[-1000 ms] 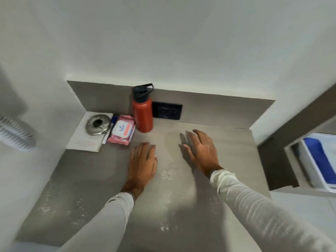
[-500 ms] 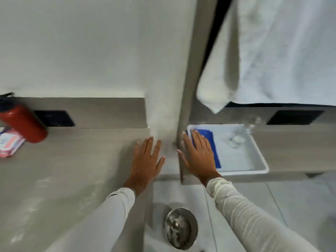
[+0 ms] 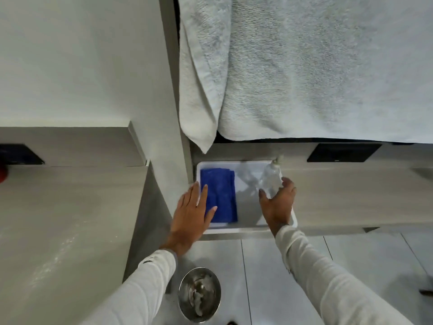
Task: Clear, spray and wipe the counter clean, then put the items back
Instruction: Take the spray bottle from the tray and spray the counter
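The clear spray bottle (image 3: 269,178) is blurred and hard to make out; whether the spread right hand (image 3: 277,202) touches it cannot be told. One folded blue cloth (image 3: 220,195), of plush weave, lies in one white rectangular tray (image 3: 243,228), partly covered by the flat, open left hand (image 3: 191,214). One red item (image 3: 2,173) is cut off at the grey counter (image 3: 70,207) edge. One round metal bowl (image 3: 199,294) is seen below.

The clear spray bottle (image 3: 271,178) is blurred, its lower part hidden behind the right hand (image 3: 277,206). The left hand (image 3: 191,218) covers the blue cloth's (image 3: 221,195) near-left corner. A red object (image 3: 2,173) is cut off at the picture's left edge.
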The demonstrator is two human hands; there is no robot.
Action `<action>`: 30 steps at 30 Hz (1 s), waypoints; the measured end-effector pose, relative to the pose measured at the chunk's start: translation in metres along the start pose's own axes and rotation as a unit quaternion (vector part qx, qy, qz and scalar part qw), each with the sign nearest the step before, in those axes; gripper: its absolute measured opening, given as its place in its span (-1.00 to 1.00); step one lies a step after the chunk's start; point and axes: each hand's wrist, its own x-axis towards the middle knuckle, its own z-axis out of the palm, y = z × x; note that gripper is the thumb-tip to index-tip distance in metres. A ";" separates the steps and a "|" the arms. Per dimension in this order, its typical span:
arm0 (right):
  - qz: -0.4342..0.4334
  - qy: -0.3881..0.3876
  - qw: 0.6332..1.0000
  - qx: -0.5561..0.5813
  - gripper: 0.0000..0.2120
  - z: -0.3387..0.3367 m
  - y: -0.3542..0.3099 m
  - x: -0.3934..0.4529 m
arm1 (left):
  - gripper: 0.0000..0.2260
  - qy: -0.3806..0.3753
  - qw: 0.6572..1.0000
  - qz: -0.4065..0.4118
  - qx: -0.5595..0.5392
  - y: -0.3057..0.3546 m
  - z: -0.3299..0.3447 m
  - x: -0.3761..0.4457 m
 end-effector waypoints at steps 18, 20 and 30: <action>-0.218 -0.073 0.964 0.132 -0.24 -0.012 -0.024 -0.030 | -0.34 0.010 0.995 -0.073 -0.066 0.009 0.036 -0.006; -0.225 -0.093 0.957 0.161 -0.22 -0.005 -0.034 -0.059 | -0.30 0.012 0.995 -0.080 -0.063 0.009 0.030 -0.010; -0.177 -0.433 0.868 0.169 -0.36 0.082 -0.069 -0.219 | -0.38 0.106 0.962 -0.251 -0.013 -0.115 -0.006 -0.213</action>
